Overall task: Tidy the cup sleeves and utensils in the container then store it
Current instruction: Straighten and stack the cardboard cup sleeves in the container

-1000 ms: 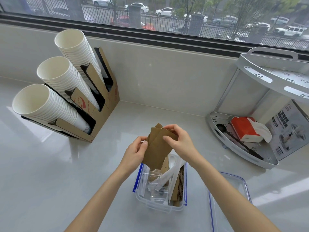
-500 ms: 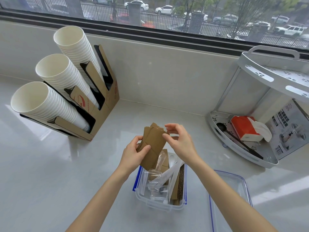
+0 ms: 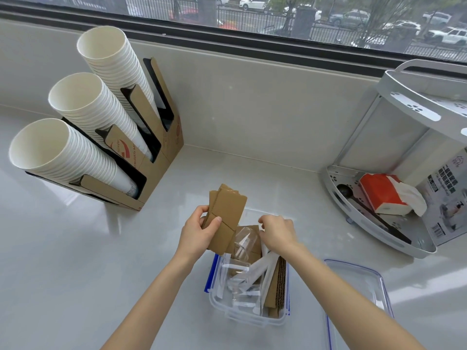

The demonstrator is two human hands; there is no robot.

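Gripping a small stack of cup sleeves (image 3: 225, 218) above the container (image 3: 249, 317), the left hand (image 3: 199, 232) probably keeps them squared while the right hand (image 3: 276, 232), fingers curled, dips toward more sleeves among the wrapped utensils (image 3: 252, 271); whether it pinches anything is unclear. The lid (image 3: 358, 299) waits on the pale glossy counter (image 3: 75, 261) beneath a street-facing window (image 3: 278, 16).

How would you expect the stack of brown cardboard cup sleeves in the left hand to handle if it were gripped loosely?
The cup sleeves look flat, thin and probably light, as the left hand holds several by thumb and fingers alone. They are already fanned unevenly at the top, so a loose grip would likely let them slide apart. The corrugated edges seen in the container suggest some stiffness, though they may crease.
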